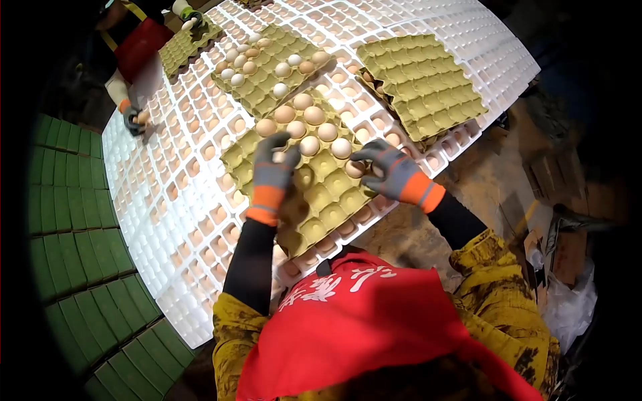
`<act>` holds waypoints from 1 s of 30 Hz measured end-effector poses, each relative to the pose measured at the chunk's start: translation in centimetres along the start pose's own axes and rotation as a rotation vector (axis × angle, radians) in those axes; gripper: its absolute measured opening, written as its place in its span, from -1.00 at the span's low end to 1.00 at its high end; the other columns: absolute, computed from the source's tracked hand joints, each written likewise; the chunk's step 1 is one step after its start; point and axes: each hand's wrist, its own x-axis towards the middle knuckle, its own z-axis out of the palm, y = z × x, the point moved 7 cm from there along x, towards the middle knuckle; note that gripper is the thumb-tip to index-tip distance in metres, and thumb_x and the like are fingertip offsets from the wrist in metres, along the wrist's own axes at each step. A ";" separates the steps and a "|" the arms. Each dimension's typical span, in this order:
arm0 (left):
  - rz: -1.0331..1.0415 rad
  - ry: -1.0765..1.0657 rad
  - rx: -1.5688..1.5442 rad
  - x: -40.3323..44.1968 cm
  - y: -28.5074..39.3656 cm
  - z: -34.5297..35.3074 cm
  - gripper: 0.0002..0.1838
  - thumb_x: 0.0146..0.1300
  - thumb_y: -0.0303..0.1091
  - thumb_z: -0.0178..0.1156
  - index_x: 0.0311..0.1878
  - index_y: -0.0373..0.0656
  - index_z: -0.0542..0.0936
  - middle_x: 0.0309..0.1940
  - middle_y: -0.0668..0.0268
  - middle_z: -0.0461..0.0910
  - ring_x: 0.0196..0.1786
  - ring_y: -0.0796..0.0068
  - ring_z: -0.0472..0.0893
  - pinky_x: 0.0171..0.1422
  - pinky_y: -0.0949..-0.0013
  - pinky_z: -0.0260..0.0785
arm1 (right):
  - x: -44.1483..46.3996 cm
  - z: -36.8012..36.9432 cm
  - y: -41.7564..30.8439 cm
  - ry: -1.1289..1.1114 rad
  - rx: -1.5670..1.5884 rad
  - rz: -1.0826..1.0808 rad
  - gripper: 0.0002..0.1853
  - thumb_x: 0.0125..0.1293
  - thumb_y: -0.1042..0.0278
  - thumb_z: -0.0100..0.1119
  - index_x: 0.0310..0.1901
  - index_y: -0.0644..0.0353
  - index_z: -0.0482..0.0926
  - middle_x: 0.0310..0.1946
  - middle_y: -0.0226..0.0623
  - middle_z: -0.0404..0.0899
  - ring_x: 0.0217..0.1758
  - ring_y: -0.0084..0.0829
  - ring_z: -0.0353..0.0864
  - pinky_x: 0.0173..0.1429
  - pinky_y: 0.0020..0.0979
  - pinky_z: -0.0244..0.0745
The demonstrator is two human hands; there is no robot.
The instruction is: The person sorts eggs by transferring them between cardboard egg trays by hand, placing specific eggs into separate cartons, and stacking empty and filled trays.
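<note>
Both my hands wear grey gloves with orange cuffs over a yellow-green egg tray (321, 220). My left hand (274, 167) is curled around an egg (278, 157) at the tray's left side. At the right side, my right hand (384, 167) has its fingers closed about an egg (354, 168). Several brown and pale eggs (309, 146) sit in the tray's far cups, between and beyond my hands. The near cups hold no eggs. Beneath the tray lie white plastic trays (200, 144) with eggs in many of their pockets.
Another egg tray (267, 83) with eggs lies beyond. Stacked trays (424, 87) stand at the right. A co-worker's gloved hand (134, 119) holds an egg at the far left, near another tray (187, 47). Green boxes (87, 234) line the left; a clear plastic bag (572, 301) lies lower right.
</note>
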 end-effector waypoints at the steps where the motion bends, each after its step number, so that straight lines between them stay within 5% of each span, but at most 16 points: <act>1: 0.278 0.036 0.422 -0.7 3.8 1.6 -0.48 0.15 -0.25 0.36 0.20 -0.07 0.50 0.06 0.10 0.52 0.06 0.24 0.57 0.07 0.23 0.51 | 0.3 1.6 0.3 -0.032 -0.268 -0.049 -0.57 0.09 0.35 0.32 0.05 0.08 0.58 -0.10 -0.20 0.55 -0.07 -0.20 0.57 0.08 -0.22 0.50; 2: 0.359 -0.061 0.716 -0.6 4.5 3.4 -0.43 0.11 -0.19 0.40 0.20 -0.04 0.50 0.08 0.08 0.52 0.09 0.13 0.56 0.11 0.19 0.48 | 0.6 2.7 0.1 -0.064 -0.537 -0.095 -0.54 0.04 0.35 0.34 0.06 0.08 0.58 -0.11 -0.18 0.55 -0.09 -0.16 0.56 0.07 -0.21 0.50; 4: 0.200 -0.223 0.996 0.0 4.1 5.6 -0.38 0.05 -0.16 0.44 0.21 -0.02 0.50 0.10 0.11 0.51 0.09 0.07 0.54 0.09 0.13 0.47 | 0.9 1.3 0.8 -0.112 -0.306 0.038 -0.53 0.07 0.35 0.32 0.09 0.08 0.55 -0.10 -0.20 0.55 -0.10 -0.22 0.58 0.03 -0.21 0.51; 5: 0.359 -0.101 0.909 0.1 3.8 5.1 -0.44 0.13 -0.19 0.38 0.20 -0.09 0.49 0.04 0.17 0.56 -0.04 0.20 0.60 -0.05 0.19 0.51 | 1.1 0.6 1.1 -0.135 -0.191 0.104 -0.52 0.09 0.35 0.32 0.11 0.07 0.54 -0.09 -0.21 0.56 -0.10 -0.25 0.59 0.01 -0.22 0.52; 6: 0.283 -0.101 0.637 0.6 2.0 4.2 -0.46 0.15 -0.23 0.35 0.20 -0.10 0.49 -0.03 0.19 0.58 -0.11 0.25 0.60 -0.08 0.21 0.50 | 0.4 0.3 2.8 0.064 0.200 -0.005 -0.52 0.15 0.40 0.26 0.16 0.09 0.48 -0.05 -0.25 0.57 -0.15 -0.38 0.62 -0.16 -0.32 0.55; 8: 0.133 -0.084 0.091 1.3 1.3 2.4 -0.51 0.20 -0.29 0.30 0.21 -0.14 0.48 -0.16 0.23 0.62 -0.24 0.35 0.60 -0.16 0.25 0.49 | -0.6 0.0 5.1 -0.033 1.097 0.445 -0.44 0.16 0.41 0.20 0.25 0.10 0.42 -0.04 -0.25 0.58 -0.24 -0.53 0.58 -0.25 -0.45 0.51; 9: -0.194 -0.161 -0.293 0.3 0.6 1.6 -0.55 0.28 -0.36 0.18 0.24 -0.16 0.47 -0.24 0.28 0.64 -0.28 0.39 0.58 -0.14 0.30 0.48 | -0.4 -1.3 4.4 -0.016 1.206 0.390 -0.37 0.13 0.48 0.16 0.31 0.12 0.36 -0.06 -0.29 0.55 -0.26 -0.57 0.58 -0.28 -0.51 0.50; 12: -0.306 -0.202 -1.005 -1.0 3.1 0.4 -0.51 0.32 -0.40 0.08 0.34 -0.13 0.41 -0.05 0.21 0.62 -0.11 0.41 0.64 -0.12 0.44 0.48 | 1.9 -1.6 4.4 -0.018 0.808 0.305 -0.47 0.17 0.44 0.21 0.23 0.15 0.49 0.06 -0.31 0.53 -0.11 -0.55 0.58 -0.12 -0.49 0.54; 13: -0.275 -0.267 -1.001 -0.8 3.8 0.2 -0.54 0.30 -0.38 0.14 0.29 -0.15 0.48 0.12 0.21 0.55 0.02 0.39 0.63 0.00 0.39 0.48 | 3.2 -1.4 3.6 0.043 0.481 -0.022 -0.53 0.18 0.40 0.24 0.17 0.06 0.56 0.17 -0.30 0.48 0.07 -0.45 0.56 0.04 -0.39 0.55; 16: -0.113 -0.256 -0.257 2.5 3.2 0.6 -0.57 0.22 -0.33 0.27 0.19 -0.08 0.58 0.18 0.19 0.49 0.14 0.30 0.57 0.16 0.27 0.45 | 4.6 1.1 0.8 -0.073 -0.541 -0.101 -0.47 0.13 0.31 0.29 0.19 -0.29 0.55 0.27 -0.24 0.38 0.12 -0.22 0.58 0.14 -0.28 0.54; 17: 0.280 -0.138 0.269 3.6 5.3 0.7 -0.55 0.10 -0.27 0.39 0.12 0.03 0.64 0.12 0.18 0.49 0.13 0.22 0.56 0.20 0.24 0.45 | 5.5 2.9 1.3 -0.155 -0.710 -0.010 -0.50 0.13 0.28 0.29 0.17 -0.28 0.55 0.25 -0.22 0.40 0.09 -0.21 0.60 0.04 -0.25 0.56; 22: 0.470 -0.315 0.968 4.1 7.4 6.7 -0.57 -0.04 -0.26 0.42 0.00 0.09 0.65 0.19 0.05 0.43 0.03 0.00 0.59 0.09 0.11 0.50 | 3.7 -0.1 2.3 0.087 -0.187 0.122 -0.50 -0.02 0.25 0.43 0.04 -0.10 0.58 0.15 -0.29 0.45 0.03 -0.18 0.62 0.05 -0.26 0.56; 24: 0.514 -0.367 1.223 4.3 6.2 9.5 -0.80 0.11 -0.37 0.15 -0.21 -0.10 0.66 -0.05 -0.02 0.57 -0.21 0.09 0.64 -0.19 0.09 0.48 | 1.6 -1.4 5.0 0.336 0.365 0.075 -0.41 -0.04 0.37 0.52 0.10 0.14 0.55 0.05 -0.27 0.55 0.02 -0.33 0.62 0.14 -0.29 0.54; 25: 0.666 -0.094 1.197 5.0 4.1 10.5 -0.85 0.10 -0.40 0.11 -0.37 -0.13 0.68 -0.26 0.04 0.63 -0.27 0.17 0.64 -0.28 0.15 0.44 | 0.6 -2.0 5.5 0.330 0.551 0.255 -0.44 0.10 0.38 0.45 0.16 0.22 0.50 0.05 -0.30 0.56 0.14 -0.44 0.53 0.21 -0.40 0.48; 27: 0.681 -0.156 1.213 4.8 5.0 10.6 -0.82 0.12 -0.36 0.09 -0.49 -0.06 0.68 -0.46 0.19 0.65 -0.30 0.28 0.63 -0.33 0.18 0.41 | -0.5 -2.3 5.7 0.327 0.776 0.491 -0.46 0.23 0.36 0.29 0.25 0.16 0.42 -0.08 -0.35 0.58 -0.19 -0.56 0.56 -0.16 -0.51 0.52; 30: 0.577 -0.168 1.092 5.6 4.5 10.0 -0.85 0.16 -0.27 0.17 -0.33 -0.02 0.70 -0.17 0.11 0.61 -0.18 0.21 0.65 -0.25 0.16 0.45 | 1.3 -2.0 2.0 0.310 0.824 0.479 -0.52 0.25 0.27 0.26 0.19 0.17 0.44 -0.22 -0.36 0.56 -0.36 -0.59 0.52 -0.39 -0.53 0.46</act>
